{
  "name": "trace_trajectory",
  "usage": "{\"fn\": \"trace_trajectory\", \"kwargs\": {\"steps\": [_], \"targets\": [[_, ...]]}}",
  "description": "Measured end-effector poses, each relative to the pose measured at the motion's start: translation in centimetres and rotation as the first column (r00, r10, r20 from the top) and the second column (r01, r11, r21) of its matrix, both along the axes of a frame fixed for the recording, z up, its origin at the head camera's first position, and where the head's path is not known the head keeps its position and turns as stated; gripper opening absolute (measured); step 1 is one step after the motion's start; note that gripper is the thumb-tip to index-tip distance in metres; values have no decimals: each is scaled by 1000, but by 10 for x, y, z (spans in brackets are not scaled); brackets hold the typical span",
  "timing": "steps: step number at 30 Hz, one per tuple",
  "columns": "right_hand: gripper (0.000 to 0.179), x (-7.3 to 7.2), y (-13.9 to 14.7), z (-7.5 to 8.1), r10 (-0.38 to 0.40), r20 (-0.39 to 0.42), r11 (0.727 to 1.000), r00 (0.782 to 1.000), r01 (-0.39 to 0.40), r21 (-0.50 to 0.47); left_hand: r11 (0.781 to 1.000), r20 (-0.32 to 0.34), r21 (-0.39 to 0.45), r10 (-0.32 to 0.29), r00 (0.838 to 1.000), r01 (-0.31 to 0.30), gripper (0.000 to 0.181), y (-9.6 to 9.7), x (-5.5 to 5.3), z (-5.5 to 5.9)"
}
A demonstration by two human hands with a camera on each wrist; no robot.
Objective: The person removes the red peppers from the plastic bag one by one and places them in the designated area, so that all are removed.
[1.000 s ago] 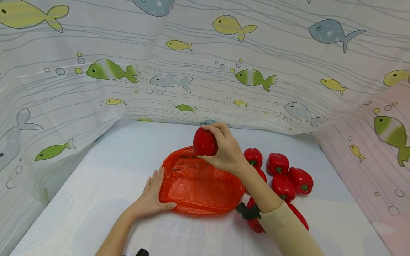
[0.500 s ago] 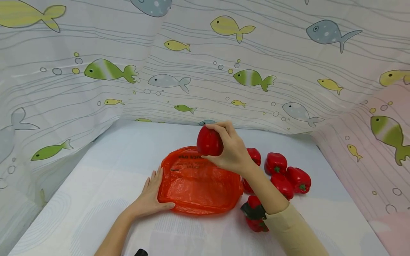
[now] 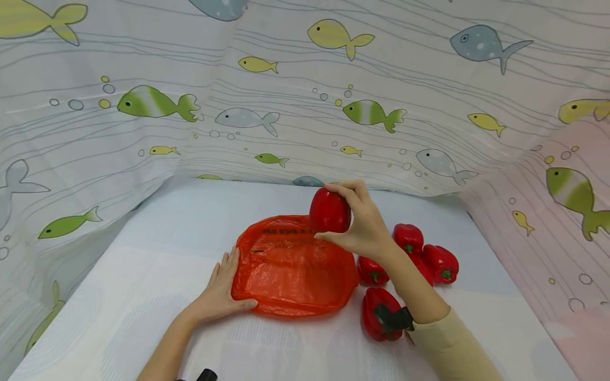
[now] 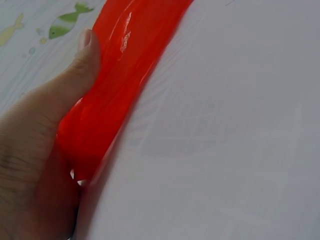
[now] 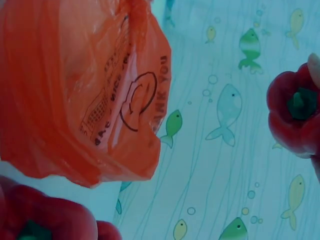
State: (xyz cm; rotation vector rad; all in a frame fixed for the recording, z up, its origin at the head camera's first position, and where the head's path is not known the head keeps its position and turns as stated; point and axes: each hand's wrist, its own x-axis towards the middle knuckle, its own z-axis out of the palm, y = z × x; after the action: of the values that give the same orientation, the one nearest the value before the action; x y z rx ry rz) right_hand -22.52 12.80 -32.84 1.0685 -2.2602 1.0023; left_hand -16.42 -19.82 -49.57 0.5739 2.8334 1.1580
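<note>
In the head view my left hand (image 3: 220, 288) lies against the left side of an open orange plastic bag (image 3: 292, 309), fingers straight and thumb along its near edge. The left wrist view shows the thumb (image 4: 82, 70) touching the bag's glossy wall. My right hand (image 3: 359, 227) pinches a red bell pepper (image 3: 330, 210) between thumb and fingers, held up over the bag's far right rim. Its green stem shows in the right wrist view, where the pepper (image 5: 292, 112) sits at the right edge. Printed lettering marks the bag (image 5: 115, 100).
Several more red bell peppers lie on the table right of the bag, one (image 3: 380, 315) near my right wrist and another (image 3: 440, 263) farther right. My right forearm hides part of the group. A fish-patterned curtain (image 3: 286, 90) encloses the white table (image 3: 157, 254).
My right hand has moved to the right with the bell pepper, from over the bag's far middle toward its right side. My left hand keeps its place on the bag.
</note>
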Motion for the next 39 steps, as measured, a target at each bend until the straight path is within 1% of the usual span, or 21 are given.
{"fn": "trace_trajectory", "kwargs": {"steps": [3, 10, 14, 17, 22, 32, 39], "targets": [[86, 1, 6, 0, -14, 2, 1000, 1000, 14, -3, 1000, -9, 2, -2, 1000, 2, 124, 0, 0, 0], [87, 4, 21, 2, -21, 11, 1000, 1000, 21, -8, 1000, -1, -15, 2, 1000, -2, 124, 0, 0, 0], [88, 6, 29, 4, -37, -8, 999, 999, 37, 6, 1000, 3, -16, 5, 1000, -5, 124, 1, 0, 0], [88, 9, 36, 4, -56, -24, 998, 998, 56, 17, 1000, 2, -9, 5, 1000, -5, 123, 1, 1, -1], [88, 15, 49, 5, -87, -13, 996, 996, 87, 26, 1000, 1, -4, 3, 1000, -3, 123, 2, 1, 0], [88, 23, 77, 5, -173, -30, 983, 984, 175, 47, 1000, 6, -2, -6, 1000, 6, 123, 2, 1, 1], [90, 30, 93, 4, -206, -35, 976, 978, 208, 69, 1000, 12, 2, 1, 1000, -1, 123, 2, 1, 1]]}}
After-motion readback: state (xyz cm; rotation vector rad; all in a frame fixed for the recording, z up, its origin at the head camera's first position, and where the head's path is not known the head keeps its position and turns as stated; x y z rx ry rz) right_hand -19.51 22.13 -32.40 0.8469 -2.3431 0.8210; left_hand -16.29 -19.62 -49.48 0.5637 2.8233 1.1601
